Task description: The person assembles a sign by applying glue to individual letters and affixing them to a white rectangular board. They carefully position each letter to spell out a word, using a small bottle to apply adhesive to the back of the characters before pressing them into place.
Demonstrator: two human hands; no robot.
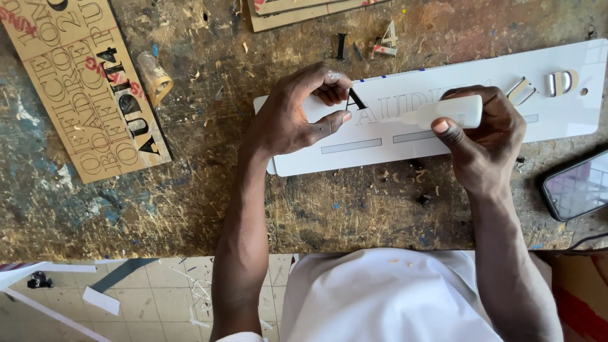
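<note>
Head view, looking straight down on a worn, paint-stained wooden workbench [190, 202]. A long white sign panel [481, 126] lies across the bench, its left end near the middle and its right end running to the picture's edge; outlined letters are marked along its middle and two grey bars sit below them. Left hand [297, 114] rests on the left end of the panel, thumb and fingers pinched together on a small black cut-out letter [356, 99], held tilted just above the first outlined letter. Right hand [484, 136] is closed around a small white glue bottle [453, 112], held level, nozzle pointing left over the outlined letters, tip close to the panel surface; whether it touches cannot be told. Two loose letters [541, 87], pale with gold edges, lie on the right part of the panel, just beyond the right hand. A brown board with cut-out lettering [82, 82] lies at upper left of the bench, well apart from the panel, some black letters seated in it. A roll of clear tape [155, 77] lies beside that board. A dark phone [579, 187] lies at the right edge, below the panel. Small scraps and chips are scattered over the bench. Tiled floor [158, 285] shows below the bench edge.
</note>
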